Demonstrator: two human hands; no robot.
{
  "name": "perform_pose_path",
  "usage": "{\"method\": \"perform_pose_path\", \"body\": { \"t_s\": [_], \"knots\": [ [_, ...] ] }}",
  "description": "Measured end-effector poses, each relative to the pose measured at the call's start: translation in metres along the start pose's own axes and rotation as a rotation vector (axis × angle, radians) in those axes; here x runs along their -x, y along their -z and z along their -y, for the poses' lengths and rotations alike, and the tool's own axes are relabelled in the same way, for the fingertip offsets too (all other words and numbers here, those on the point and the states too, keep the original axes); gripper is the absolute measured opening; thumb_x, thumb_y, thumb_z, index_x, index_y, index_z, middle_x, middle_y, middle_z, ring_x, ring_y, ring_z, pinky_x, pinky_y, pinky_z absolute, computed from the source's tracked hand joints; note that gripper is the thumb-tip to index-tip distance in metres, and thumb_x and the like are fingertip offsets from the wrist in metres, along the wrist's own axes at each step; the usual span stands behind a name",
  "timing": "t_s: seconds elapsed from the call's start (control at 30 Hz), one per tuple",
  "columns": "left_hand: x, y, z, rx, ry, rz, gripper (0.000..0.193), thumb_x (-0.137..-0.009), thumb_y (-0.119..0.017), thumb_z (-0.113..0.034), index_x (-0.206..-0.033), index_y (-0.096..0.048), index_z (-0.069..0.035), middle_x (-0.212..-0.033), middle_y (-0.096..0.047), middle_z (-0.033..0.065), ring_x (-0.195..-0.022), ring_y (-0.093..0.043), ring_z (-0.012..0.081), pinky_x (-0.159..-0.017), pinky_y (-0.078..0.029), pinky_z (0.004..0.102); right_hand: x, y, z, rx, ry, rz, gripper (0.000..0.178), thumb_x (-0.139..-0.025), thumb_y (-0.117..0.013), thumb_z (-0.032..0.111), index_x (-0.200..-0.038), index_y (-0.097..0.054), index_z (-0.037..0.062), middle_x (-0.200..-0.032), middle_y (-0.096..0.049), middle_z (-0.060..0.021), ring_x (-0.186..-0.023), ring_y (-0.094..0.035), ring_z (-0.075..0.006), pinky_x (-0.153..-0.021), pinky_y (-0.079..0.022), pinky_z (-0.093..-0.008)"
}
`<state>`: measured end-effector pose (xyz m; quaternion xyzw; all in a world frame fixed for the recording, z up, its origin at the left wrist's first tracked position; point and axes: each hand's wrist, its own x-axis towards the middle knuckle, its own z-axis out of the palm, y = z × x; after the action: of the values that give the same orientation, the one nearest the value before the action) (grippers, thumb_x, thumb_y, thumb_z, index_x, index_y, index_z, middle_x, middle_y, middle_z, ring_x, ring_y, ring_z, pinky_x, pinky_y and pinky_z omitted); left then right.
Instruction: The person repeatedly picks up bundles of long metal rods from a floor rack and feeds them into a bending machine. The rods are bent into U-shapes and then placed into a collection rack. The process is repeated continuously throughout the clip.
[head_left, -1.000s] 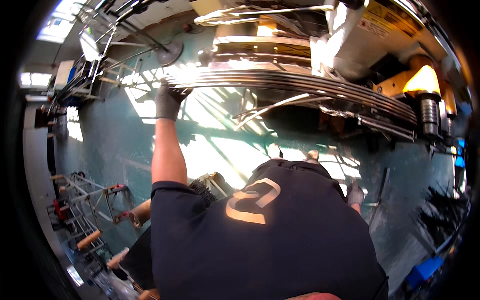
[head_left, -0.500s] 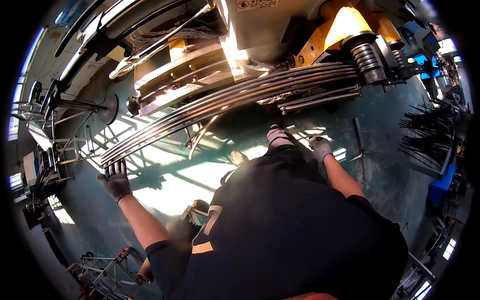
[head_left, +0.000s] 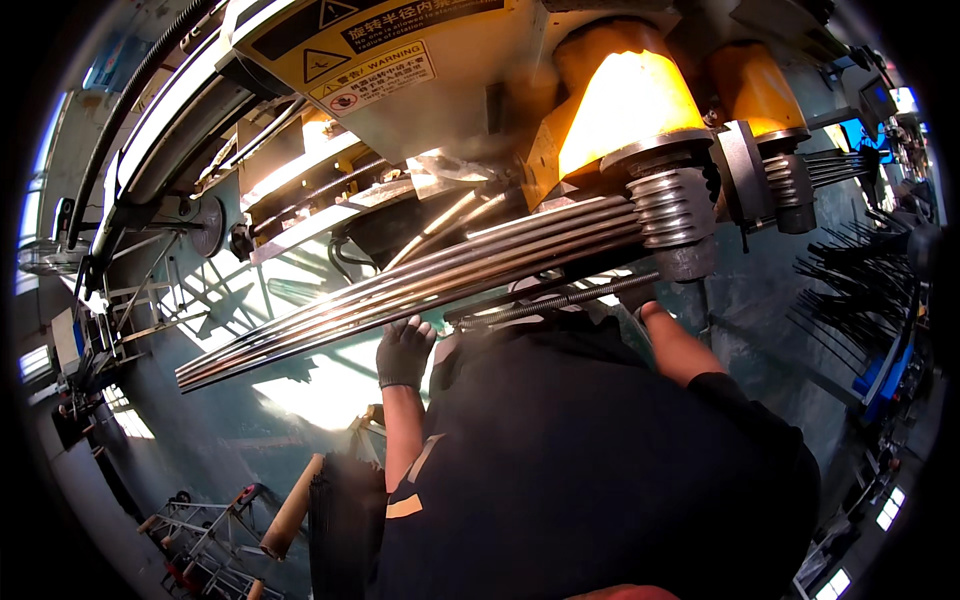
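Noting the bundle of metal rods (head_left: pixel 430 285) slanting across mid-view; long axis runs from free ends, pointing lower left, up to the ribbed metal cylinder (head_left: pixel 672 215) at right. We see the gloved left hand (head_left: pixel 405 355) just beside the bundle's lower edge, the right hand (head_left: pixel 634 296) partly hidden by a spring (head_left: pixel 540 303). We cannot tell whether either grips. Half a second ago the left is at the free ends; now it sits nearer mid-bundle.

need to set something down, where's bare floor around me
Bare green floor shows between the left ends of the long brown metal rods and the plain brown cylinder, and between the right forearm and the thin black rods. It's crowded around the grey-gloved left hand and at the silver ribbed metal cylinder.
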<state>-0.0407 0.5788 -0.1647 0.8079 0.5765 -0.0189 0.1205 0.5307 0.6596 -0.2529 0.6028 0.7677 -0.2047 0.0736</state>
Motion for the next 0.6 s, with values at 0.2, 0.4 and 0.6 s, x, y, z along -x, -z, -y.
{"method": "perform_pose_path", "body": {
  "t_s": [0.2,0.4,0.6],
  "knots": [
    [-0.018,0.001,0.020,1.026,0.214,-0.124,0.020,-0.099,-0.046,-0.022,-0.096,-0.061,-0.010,-0.111,-0.063,0.0143,-0.101,-0.059,0.0307,-0.091,-0.051,0.0422,-0.001,0.023,-0.001,-0.020,-0.054,0.037,0.024,-0.094,-0.056,0.028,-0.104,-0.069,0.0099,-0.097,-0.070,-0.0181,-0.100,-0.066,-0.0408,-0.088,-0.051,-0.0529],
    [-0.017,0.001,0.038,1.782,0.319,-0.042,0.024,-0.102,-0.041,-0.027,-0.108,-0.058,-0.010,-0.115,-0.061,0.0156,-0.101,-0.059,0.0322,-0.091,-0.049,0.0457,0.070,-0.011,0.035,-0.186,-0.327,0.082,0.031,-0.090,-0.056,0.037,-0.096,-0.072,0.0111,-0.100,-0.074,-0.0166,-0.097,-0.071,-0.0350,-0.084,-0.054,-0.0459],
    [-0.013,-0.001,-0.009,2.055,0.331,0.026,0.019,-0.102,-0.041,-0.023,-0.100,-0.057,-0.013,-0.109,-0.059,0.0084,-0.103,-0.054,0.0276,-0.098,-0.041,0.0421,0.163,-0.026,0.075,-0.467,-0.672,0.081,0.047,-0.090,-0.059,0.048,-0.113,-0.077,0.0118,-0.110,-0.075,-0.0156,-0.102,-0.071,-0.0345,-0.091,-0.055,-0.0433]
  ]
}}
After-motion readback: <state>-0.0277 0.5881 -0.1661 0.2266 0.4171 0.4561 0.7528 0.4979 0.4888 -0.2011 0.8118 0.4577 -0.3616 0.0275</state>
